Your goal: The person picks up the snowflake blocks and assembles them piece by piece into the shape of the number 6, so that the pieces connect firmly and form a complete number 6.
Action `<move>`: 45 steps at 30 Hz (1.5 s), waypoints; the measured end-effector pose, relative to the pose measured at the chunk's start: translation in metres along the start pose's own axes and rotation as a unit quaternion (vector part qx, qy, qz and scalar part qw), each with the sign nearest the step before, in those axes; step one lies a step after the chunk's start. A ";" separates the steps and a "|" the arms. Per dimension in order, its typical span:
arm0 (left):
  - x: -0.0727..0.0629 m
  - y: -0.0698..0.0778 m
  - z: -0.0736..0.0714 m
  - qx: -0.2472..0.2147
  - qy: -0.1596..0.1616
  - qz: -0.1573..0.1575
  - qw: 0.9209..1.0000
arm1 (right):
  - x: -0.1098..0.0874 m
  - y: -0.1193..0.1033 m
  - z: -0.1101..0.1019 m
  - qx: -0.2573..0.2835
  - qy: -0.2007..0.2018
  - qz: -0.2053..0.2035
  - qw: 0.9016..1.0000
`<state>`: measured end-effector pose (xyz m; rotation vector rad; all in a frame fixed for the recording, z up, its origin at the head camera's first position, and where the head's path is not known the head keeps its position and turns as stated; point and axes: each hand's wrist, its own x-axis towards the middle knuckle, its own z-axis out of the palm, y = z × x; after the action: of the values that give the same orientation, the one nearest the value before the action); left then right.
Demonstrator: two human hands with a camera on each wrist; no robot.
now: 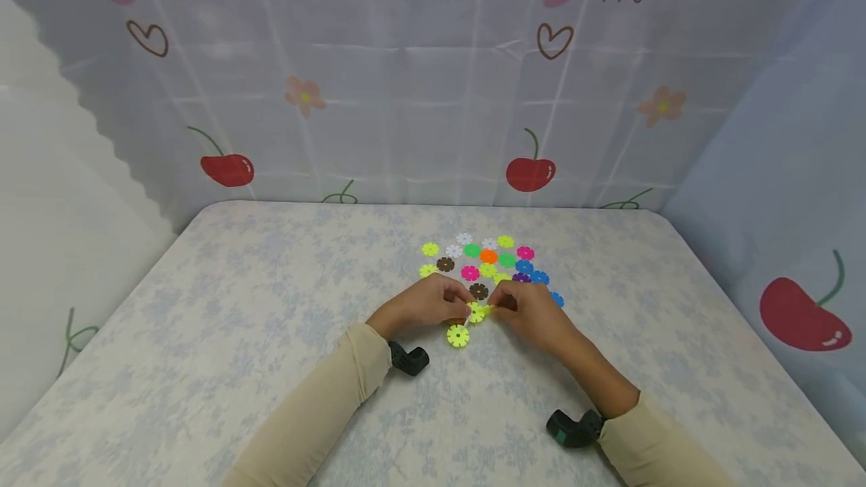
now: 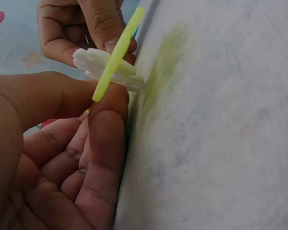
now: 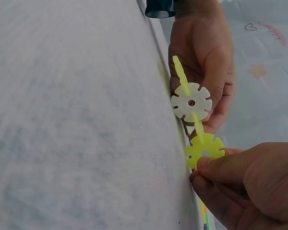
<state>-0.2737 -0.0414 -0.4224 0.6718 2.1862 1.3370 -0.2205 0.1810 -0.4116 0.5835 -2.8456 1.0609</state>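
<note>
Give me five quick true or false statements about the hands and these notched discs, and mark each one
The right hand pinches a yellow notched plastic disc. True.
A white notched plastic disc is joined between two yellow ones. True.
The left hand holds nothing. False: the left hand pinches the white disc.
The loose, multicoloured notched plastic discs include an orange one. True.
Every loose disc lies on the near side of the hands. False: most lie beyond the hands.

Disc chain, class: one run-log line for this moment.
left hand: holds disc chain | right hand: pinches yellow disc | loose discs: lying on table
</note>
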 end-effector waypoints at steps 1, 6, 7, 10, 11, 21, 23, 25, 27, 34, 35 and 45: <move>0.000 0.000 0.000 -0.002 -0.002 0.002 1.000 | 0.000 0.000 -0.001 0.005 -0.004 0.004 1.000; 0.001 0.000 -0.001 -0.016 -0.004 -0.001 1.000 | -0.002 0.004 -0.012 -0.002 -0.018 0.013 1.000; 0.001 -0.001 -0.002 -0.019 -0.006 -0.001 1.000 | -0.002 0.005 -0.016 -0.013 -0.019 0.021 1.000; 0.001 -0.002 -0.002 -0.019 -0.015 -0.002 1.000 | -0.002 0.010 -0.033 -0.065 -0.022 0.064 0.996; 0.002 -0.002 -0.002 -0.019 -0.017 -0.002 1.000 | -0.003 0.013 -0.039 -0.085 -0.026 0.081 0.993; 0.003 -0.004 -0.004 0.002 -0.033 0.030 0.999 | -0.009 0.038 -0.068 -0.128 -0.091 0.141 0.977; 0.003 -0.004 -0.005 0.010 -0.035 0.040 0.999 | -0.009 0.040 -0.066 -0.120 -0.090 0.131 0.980; 0.004 -0.005 -0.005 0.013 -0.036 0.044 0.998 | -0.009 0.040 -0.065 -0.112 -0.085 0.128 0.982; 0.004 -0.005 -0.005 0.015 -0.038 0.047 0.998 | -0.010 0.041 -0.065 -0.103 -0.080 0.130 0.983; 0.003 -0.004 -0.004 0.005 -0.046 0.047 0.998 | -0.008 0.041 -0.058 0.061 -0.060 0.135 0.987; 0.003 -0.004 -0.004 0.004 -0.047 0.049 0.998 | -0.007 0.041 -0.055 0.096 -0.062 0.142 0.983; 0.006 -0.005 -0.003 0.019 -0.044 0.053 0.997 | 0.000 0.031 -0.030 0.211 -0.072 0.190 0.956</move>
<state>-0.2805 -0.0416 -0.4271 0.8552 2.1379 1.2951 -0.2337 0.2214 -0.4082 0.1242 -2.9366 1.7836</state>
